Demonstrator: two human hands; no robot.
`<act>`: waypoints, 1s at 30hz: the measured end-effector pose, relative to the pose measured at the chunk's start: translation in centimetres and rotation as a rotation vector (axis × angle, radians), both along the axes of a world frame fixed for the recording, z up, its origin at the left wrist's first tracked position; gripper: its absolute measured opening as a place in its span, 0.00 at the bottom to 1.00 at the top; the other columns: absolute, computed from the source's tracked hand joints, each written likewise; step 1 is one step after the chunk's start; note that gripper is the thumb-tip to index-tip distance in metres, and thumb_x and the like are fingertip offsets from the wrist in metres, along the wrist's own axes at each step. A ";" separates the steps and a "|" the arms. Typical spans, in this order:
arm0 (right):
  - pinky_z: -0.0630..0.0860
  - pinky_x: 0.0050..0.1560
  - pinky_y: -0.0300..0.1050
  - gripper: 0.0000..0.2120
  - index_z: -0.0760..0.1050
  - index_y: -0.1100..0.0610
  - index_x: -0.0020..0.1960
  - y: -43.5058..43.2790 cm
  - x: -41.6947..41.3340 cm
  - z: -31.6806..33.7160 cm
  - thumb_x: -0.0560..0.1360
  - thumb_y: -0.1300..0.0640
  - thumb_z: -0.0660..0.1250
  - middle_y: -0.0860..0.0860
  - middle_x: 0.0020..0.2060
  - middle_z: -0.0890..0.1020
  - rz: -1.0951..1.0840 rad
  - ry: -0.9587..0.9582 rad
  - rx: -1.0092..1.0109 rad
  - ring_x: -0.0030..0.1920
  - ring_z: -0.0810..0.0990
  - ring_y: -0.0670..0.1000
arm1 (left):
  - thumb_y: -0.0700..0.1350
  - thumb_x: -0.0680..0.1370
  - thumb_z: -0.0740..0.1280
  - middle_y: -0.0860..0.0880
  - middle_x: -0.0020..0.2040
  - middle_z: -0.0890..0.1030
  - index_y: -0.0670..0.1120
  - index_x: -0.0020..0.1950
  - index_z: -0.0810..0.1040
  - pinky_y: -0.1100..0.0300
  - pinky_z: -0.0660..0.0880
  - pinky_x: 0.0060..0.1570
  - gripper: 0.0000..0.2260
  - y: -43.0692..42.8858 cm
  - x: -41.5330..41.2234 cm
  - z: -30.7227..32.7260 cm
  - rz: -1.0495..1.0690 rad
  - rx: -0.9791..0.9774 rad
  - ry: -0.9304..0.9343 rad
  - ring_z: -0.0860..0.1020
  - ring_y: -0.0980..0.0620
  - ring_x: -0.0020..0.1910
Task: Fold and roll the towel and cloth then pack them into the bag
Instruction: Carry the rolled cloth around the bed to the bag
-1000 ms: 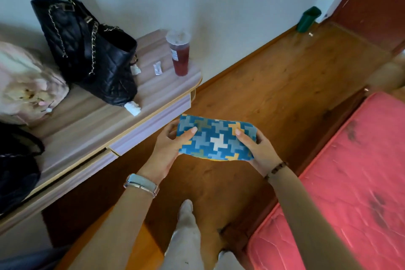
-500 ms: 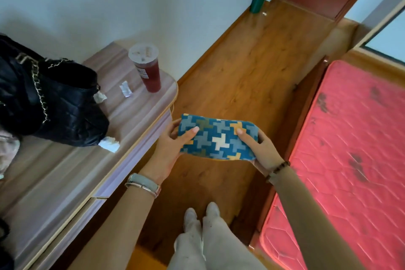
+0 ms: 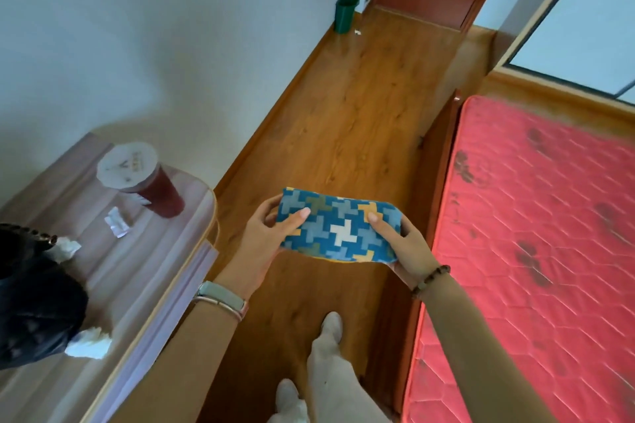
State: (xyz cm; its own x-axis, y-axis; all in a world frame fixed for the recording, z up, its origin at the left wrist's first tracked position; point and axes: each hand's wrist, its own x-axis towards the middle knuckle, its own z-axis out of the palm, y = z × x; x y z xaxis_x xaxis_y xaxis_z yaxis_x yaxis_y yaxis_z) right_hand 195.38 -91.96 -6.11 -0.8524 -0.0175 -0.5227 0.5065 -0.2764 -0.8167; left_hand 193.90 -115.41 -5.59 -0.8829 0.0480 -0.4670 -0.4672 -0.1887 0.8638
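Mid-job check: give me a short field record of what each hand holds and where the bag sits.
cloth: folded, blue patterned, held in the air above the floor
left hand: grips the cloth's left end
right hand: grips its right end
bag: black, on the table, at the view's left edge, apart from the cloth
cup: red drink, on the table
packed: not yet

I count: 1 cloth (image 3: 338, 228); 1 black bag (image 3: 34, 302); 1 cup (image 3: 144, 178); 3 white scraps (image 3: 117, 226) (image 3: 67, 248) (image 3: 88, 343) on the surface (image 3: 137, 268); 1 green bin (image 3: 346, 12); 1 mattress (image 3: 532, 251); left grip (image 3: 264, 237), right grip (image 3: 403, 245).
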 end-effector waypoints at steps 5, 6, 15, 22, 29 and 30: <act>0.84 0.48 0.51 0.42 0.73 0.53 0.63 3.5 -5.4 0.7 0.53 0.41 0.82 0.55 0.55 0.84 -0.050 0.010 0.042 0.52 0.85 0.56 | 0.54 0.61 0.79 0.48 0.60 0.82 0.50 0.67 0.73 0.53 0.82 0.50 0.36 3.7 -6.7 0.3 -0.041 0.020 -0.012 0.84 0.50 0.54; 0.84 0.46 0.50 0.38 0.73 0.53 0.63 4.2 -6.3 0.7 0.56 0.43 0.80 0.55 0.55 0.84 -0.060 0.009 0.035 0.52 0.85 0.55 | 0.54 0.62 0.79 0.48 0.60 0.81 0.50 0.67 0.73 0.53 0.82 0.51 0.36 4.3 -7.7 0.4 -0.052 0.017 -0.008 0.84 0.50 0.55; 0.84 0.45 0.48 0.29 0.71 0.55 0.66 8.4 -12.9 1.3 0.67 0.50 0.74 0.55 0.56 0.84 -0.106 0.038 0.014 0.53 0.85 0.55 | 0.54 0.63 0.78 0.47 0.61 0.81 0.50 0.69 0.72 0.47 0.81 0.57 0.36 8.4 -15.8 1.0 -0.135 -0.001 0.001 0.83 0.49 0.58; 0.83 0.49 0.51 0.38 0.72 0.56 0.66 11.0 -18.3 1.4 0.60 0.44 0.79 0.56 0.57 0.84 -0.161 0.058 0.026 0.56 0.84 0.57 | 0.54 0.63 0.78 0.46 0.62 0.81 0.48 0.70 0.71 0.46 0.80 0.58 0.37 11.2 -22.9 0.7 -0.208 0.023 -0.009 0.83 0.49 0.58; 0.82 0.51 0.54 0.40 0.72 0.56 0.66 13.2 -26.2 0.9 0.59 0.44 0.80 0.56 0.56 0.84 -0.256 0.055 0.023 0.55 0.84 0.57 | 0.52 0.67 0.77 0.46 0.62 0.82 0.48 0.70 0.72 0.47 0.80 0.58 0.33 14.2 -32.9 0.5 -0.312 0.048 -0.017 0.83 0.49 0.58; 0.81 0.53 0.56 0.40 0.72 0.56 0.66 13.5 -27.5 1.0 0.59 0.44 0.81 0.56 0.57 0.84 -0.271 0.055 0.021 0.56 0.84 0.57 | 0.52 0.66 0.77 0.46 0.62 0.82 0.48 0.70 0.72 0.49 0.81 0.56 0.33 14.6 -34.5 0.7 -0.327 0.050 -0.014 0.83 0.50 0.58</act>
State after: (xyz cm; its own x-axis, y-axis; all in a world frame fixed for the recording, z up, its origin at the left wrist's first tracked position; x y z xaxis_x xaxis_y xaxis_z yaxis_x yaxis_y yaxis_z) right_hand 167.87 -78.46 -5.14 -0.8516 0.2252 -0.4733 0.3714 -0.3779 -0.8481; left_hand 159.39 -100.78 -4.92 -0.8102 0.3514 -0.4692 -0.5222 -0.0688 0.8501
